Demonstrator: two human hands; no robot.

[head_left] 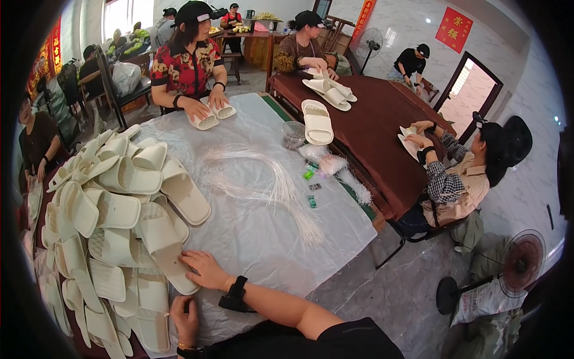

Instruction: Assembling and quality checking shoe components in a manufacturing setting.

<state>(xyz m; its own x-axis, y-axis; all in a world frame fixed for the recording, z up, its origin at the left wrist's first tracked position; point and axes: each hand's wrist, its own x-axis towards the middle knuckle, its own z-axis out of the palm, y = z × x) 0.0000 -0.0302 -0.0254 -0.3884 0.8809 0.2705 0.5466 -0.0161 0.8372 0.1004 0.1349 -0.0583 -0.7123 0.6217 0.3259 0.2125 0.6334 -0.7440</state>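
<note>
A tall heap of cream slippers (116,203) covers the left part of the plastic-covered table (257,251). At the heap's near right edge, my right hand (206,269) reaches in from the right, its fingers gripping the side of one slipper (162,242) close to its heel end. Just below that heel end is my left hand (184,318), its fingers loosely bent with a gap between them and nothing visible inside. Part of the left palm is hidden. A dark band with a small box sits on my right wrist.
White ties (281,185) lie loose mid-table, with small green packets (312,201) and plastic bags (326,161) beyond. Across the table a person touches a slipper pair (212,115). Co-workers sit along a brown-covered table (382,137). A fan (520,260) stands at right.
</note>
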